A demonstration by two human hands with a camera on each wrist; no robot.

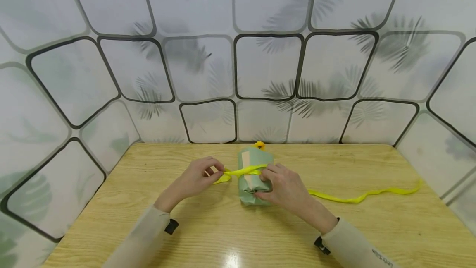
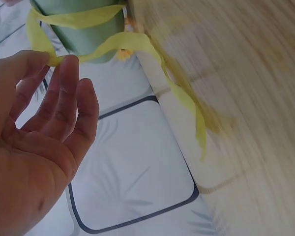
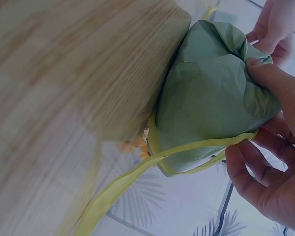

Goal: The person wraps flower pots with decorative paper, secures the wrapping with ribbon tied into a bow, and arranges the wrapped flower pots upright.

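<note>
A package wrapped in pale green paper, with a beige strip on its upper face, rests on the wooden table. Yellow ribbon crosses it and also loops round its body in the left wrist view. My left hand, left of the package, pinches the ribbon between thumb and fingertips, and a loose end trails beyond them. My right hand grips the package from its right side. Its thumb presses the gathered paper end, while the fingers are at the ribbon along the package's side.
A long tail of yellow ribbon lies wavy across the right side of the table. Just behind the package shows a small orange-yellow flower. A patterned cloth wall stands at the table's back edge and both sides.
</note>
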